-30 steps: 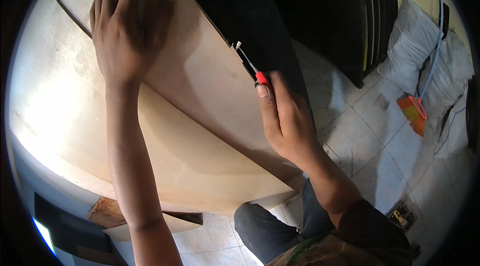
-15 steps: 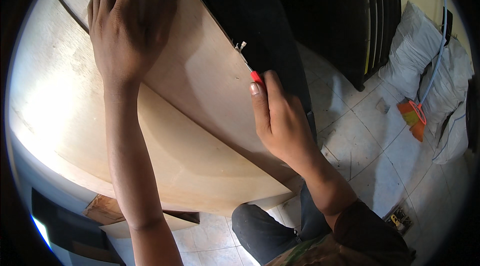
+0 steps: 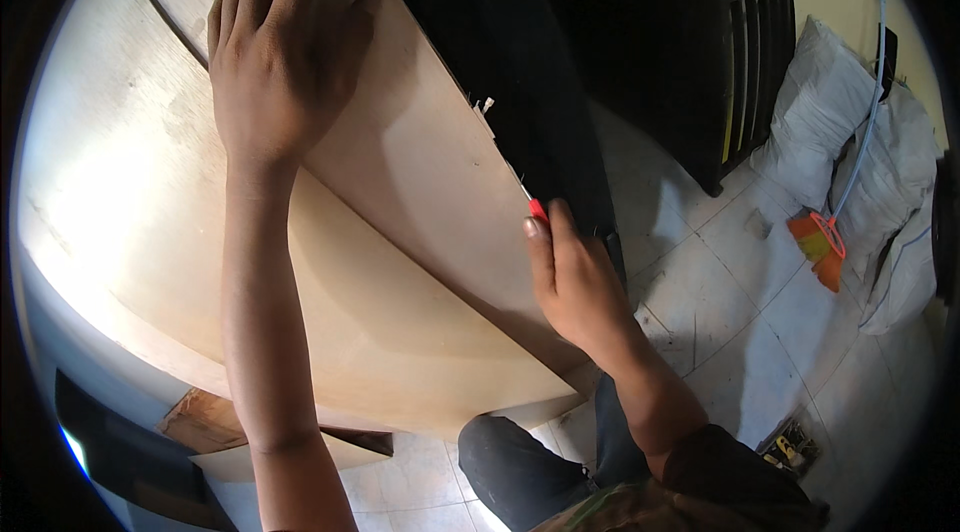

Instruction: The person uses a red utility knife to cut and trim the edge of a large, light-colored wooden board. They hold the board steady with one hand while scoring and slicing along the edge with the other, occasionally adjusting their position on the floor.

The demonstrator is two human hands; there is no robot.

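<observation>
L hand (image 3: pixel 285 52) lay flat, fingers spread, on plywood sheet (image 3: pixel 400 162) nr top edge. R hand (image 3: pixel 575 277) gripped red-handled tool (image 3: pixel 537 208), tip at sheet's rt edge beside black panel (image 3: pixel 500 52). Tiled floor (image 3: pixel 740 312) open to rt.

Two bare hands, left hand (image 3: pixel 280 62) and right hand (image 3: pixel 575 277), no gloves, rings or watch visible. Both forearms bare to the elbow, no sleeve on the left one in view. Dark sleeve edge (image 3: pixel 735 467) at the right upper arm, bunched fabric. Dark trousers (image 3: pixel 520 457) over a bent knee at lower frame. Patterned greenish-brown garment strip (image 3: pixel 610 512) at the bottom edge.
</observation>
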